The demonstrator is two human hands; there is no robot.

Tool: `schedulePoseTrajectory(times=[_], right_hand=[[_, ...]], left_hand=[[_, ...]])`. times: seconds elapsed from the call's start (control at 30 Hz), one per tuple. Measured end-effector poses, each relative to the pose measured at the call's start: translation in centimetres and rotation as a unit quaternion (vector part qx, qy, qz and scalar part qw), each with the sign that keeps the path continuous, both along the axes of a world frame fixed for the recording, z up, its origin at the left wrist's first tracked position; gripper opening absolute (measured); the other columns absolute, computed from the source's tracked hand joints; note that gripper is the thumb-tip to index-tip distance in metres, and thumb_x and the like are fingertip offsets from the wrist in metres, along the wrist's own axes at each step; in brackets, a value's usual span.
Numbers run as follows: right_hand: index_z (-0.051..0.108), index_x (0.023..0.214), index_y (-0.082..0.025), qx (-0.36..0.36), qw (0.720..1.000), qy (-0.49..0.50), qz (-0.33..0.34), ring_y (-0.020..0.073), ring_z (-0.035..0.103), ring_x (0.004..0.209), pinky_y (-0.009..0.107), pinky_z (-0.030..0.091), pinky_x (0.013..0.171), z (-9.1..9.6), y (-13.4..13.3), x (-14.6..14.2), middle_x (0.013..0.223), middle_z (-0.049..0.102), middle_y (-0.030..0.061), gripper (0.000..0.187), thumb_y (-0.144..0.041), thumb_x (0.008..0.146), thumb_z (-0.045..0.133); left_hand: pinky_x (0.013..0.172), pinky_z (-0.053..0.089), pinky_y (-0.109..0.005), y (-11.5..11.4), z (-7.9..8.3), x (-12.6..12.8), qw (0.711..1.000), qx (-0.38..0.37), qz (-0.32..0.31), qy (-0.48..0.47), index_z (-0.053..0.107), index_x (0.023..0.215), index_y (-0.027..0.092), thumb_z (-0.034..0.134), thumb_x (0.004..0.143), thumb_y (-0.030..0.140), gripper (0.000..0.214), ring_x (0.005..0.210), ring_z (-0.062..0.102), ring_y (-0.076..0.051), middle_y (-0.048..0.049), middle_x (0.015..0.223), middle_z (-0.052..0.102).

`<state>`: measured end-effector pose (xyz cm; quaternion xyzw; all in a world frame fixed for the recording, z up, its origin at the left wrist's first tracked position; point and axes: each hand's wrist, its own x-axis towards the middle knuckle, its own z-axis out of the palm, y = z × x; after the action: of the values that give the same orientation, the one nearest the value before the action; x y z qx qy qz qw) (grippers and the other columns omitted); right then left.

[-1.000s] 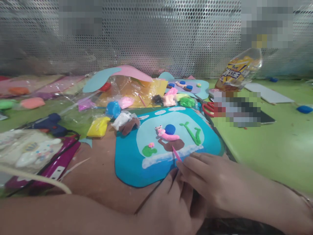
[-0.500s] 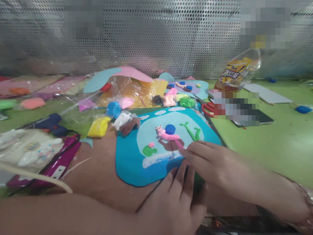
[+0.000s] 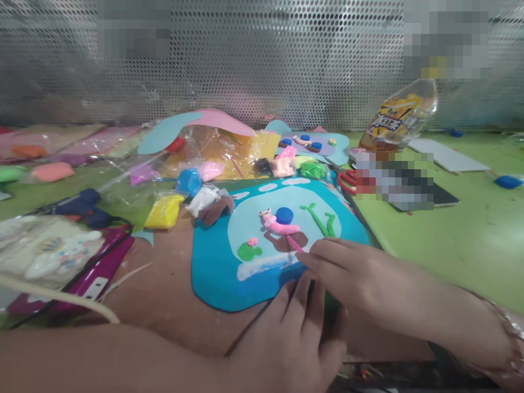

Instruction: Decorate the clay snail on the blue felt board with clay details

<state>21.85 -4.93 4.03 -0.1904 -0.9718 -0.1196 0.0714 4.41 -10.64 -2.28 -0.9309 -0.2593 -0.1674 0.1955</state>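
Observation:
A blue foam picture board (image 3: 216,273) lies in front of me, bearing a clay scene: a pink snail with a blue shell (image 3: 280,221), a brown mound, a green plant (image 3: 323,221) and a green leaf with a pink flower (image 3: 249,250). My right hand (image 3: 352,275) pinches a thin pink modelling tool (image 3: 295,244), whose tip touches the brown mound under the snail. My left hand (image 3: 292,338) rests fingers-down on the board's near edge, holding it in place.
Bags of coloured clay (image 3: 166,212) lie behind the board. A blue glue gun (image 3: 82,206) and a magenta case (image 3: 98,270) sit at the left. Red scissors (image 3: 347,180), a phone and a tilted drink bottle (image 3: 399,123) stand at the right on the green table (image 3: 462,240). A perforated metal wall closes the back.
My right hand moved the pink tool up from the white strip to the brown mound under the snail. My left hand shifted slightly, fingers now spread on the board's edge.

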Motion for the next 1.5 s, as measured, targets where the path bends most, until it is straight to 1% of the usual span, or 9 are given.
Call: schedulePoseTrajectory(times=[0.17, 0.37, 0.6, 0.7, 0.9, 1.13, 1.23, 1.37, 1.5], right_hand=[[0.062, 0.1, -0.003, -0.018, 1.0, 0.017, 0.003, 0.024, 0.055, 0.089, 0.035, 0.054, 0.073, 0.0, 0.15, -0.05, 0.094, 0.061, 0.0136, 0.024, -0.007, 0.084, 0.046], [0.062, 0.1, -0.003, -0.024, 0.999, 0.023, 0.007, 0.0234, 0.056, 0.089, 0.034, 0.053, 0.073, 0.15, 0.22, 0.0, 0.093, 0.061, 0.0145, 0.026, -0.006, 0.085, 0.041], [0.057, 0.11, -0.001, -0.025, 0.999, 0.031, 0.008, 0.022, 0.056, 0.094, 0.032, 0.052, 0.077, -0.01, 0.37, 0.0, 0.095, 0.061, 0.015, 0.031, -0.005, 0.086, 0.038], [0.059, 0.106, -0.001, -0.022, 0.999, 0.022, 0.012, 0.0229, 0.055, 0.093, 0.032, 0.052, 0.076, 0.03, 0.32, 0.08, 0.094, 0.061, 0.0146, 0.03, -0.003, 0.085, 0.038], [0.063, 0.092, -0.008, -0.035, 0.999, 0.019, 0.007, 0.0204, 0.055, 0.089, 0.03, 0.052, 0.074, 0.01, 0.22, 0.2, 0.089, 0.06, 0.0119, 0.023, -0.005, 0.084, 0.041], [0.063, 0.094, -0.007, -0.006, 1.0, -0.017, 0.005, 0.0227, 0.055, 0.091, 0.035, 0.053, 0.076, 0.04, 0.07, 0.06, 0.091, 0.061, 0.0122, 0.02, -0.007, 0.083, 0.047], [0.063, 0.095, -0.007, -0.016, 1.0, -0.009, 0.0, 0.0227, 0.055, 0.091, 0.035, 0.054, 0.075, 0.2, -0.05, 0.02, 0.093, 0.061, 0.0126, 0.021, -0.007, 0.083, 0.046], [0.065, 0.088, -0.009, -0.009, 1.0, -0.015, 0.0, 0.0236, 0.055, 0.089, 0.035, 0.054, 0.076, 0.28, -0.11, 0.01, 0.093, 0.061, 0.0121, 0.017, -0.007, 0.081, 0.05], [0.064, 0.09, -0.008, -0.009, 1.0, -0.009, 0.005, 0.0235, 0.055, 0.089, 0.036, 0.053, 0.076, 0.2, -0.09, 0.09, 0.092, 0.061, 0.0121, 0.017, -0.007, 0.081, 0.05]], left_hand=[[0.09, 0.042, -0.043, 0.05, -0.08, -0.02, 1.0, 0.013, -0.003, -0.008, 0.049, 0.124, 0.011, 0.046, 0.087, 0.026, 0.04, 0.107, 0.056, -0.034, -0.0198, 0.113, 0.06], [0.088, 0.043, -0.041, 0.13, 0.17, 0.04, 1.0, 0.008, -0.002, -0.003, 0.05, 0.121, 0.012, 0.045, 0.087, 0.025, 0.037, 0.106, 0.057, -0.033, -0.018, 0.111, 0.062], [0.088, 0.044, -0.042, 0.14, 0.11, 0.12, 1.0, 0.007, -0.001, -0.012, 0.051, 0.121, 0.012, 0.046, 0.087, 0.023, 0.036, 0.105, 0.057, -0.032, -0.0179, 0.11, 0.062], [0.088, 0.044, -0.042, 0.12, 0.09, 0.08, 1.0, 0.007, -0.003, -0.011, 0.05, 0.121, 0.012, 0.045, 0.087, 0.024, 0.036, 0.106, 0.057, -0.033, -0.018, 0.11, 0.063], [0.089, 0.042, -0.043, 0.11, 0.07, 0.05, 1.0, 0.009, -0.004, -0.012, 0.051, 0.12, 0.012, 0.045, 0.087, 0.021, 0.035, 0.106, 0.057, -0.034, -0.0189, 0.11, 0.062], [0.091, 0.04, -0.042, -0.03, 0.04, -0.02, 1.0, 0.008, 0.004, 0.0, 0.047, 0.124, 0.011, 0.043, 0.089, 0.021, 0.037, 0.104, 0.058, -0.029, -0.0185, 0.111, 0.061], [0.091, 0.039, -0.042, -0.04, 0.06, 0.0, 1.0, 0.006, 0.006, 0.0, 0.048, 0.123, 0.012, 0.043, 0.089, 0.022, 0.036, 0.105, 0.057, -0.03, -0.0183, 0.111, 0.061], [0.09, 0.038, -0.044, 0.07, 0.1, 0.04, 1.0, 0.022, -0.005, 0.001, 0.05, 0.123, 0.011, 0.043, 0.089, 0.023, 0.037, 0.103, 0.058, -0.033, -0.0193, 0.109, 0.062], [0.092, 0.037, -0.044, 0.08, 0.07, -0.02, 1.0, 0.008, -0.002, 0.001, 0.048, 0.124, 0.012, 0.042, 0.089, 0.022, 0.037, 0.104, 0.058, -0.032, -0.0194, 0.11, 0.061]])
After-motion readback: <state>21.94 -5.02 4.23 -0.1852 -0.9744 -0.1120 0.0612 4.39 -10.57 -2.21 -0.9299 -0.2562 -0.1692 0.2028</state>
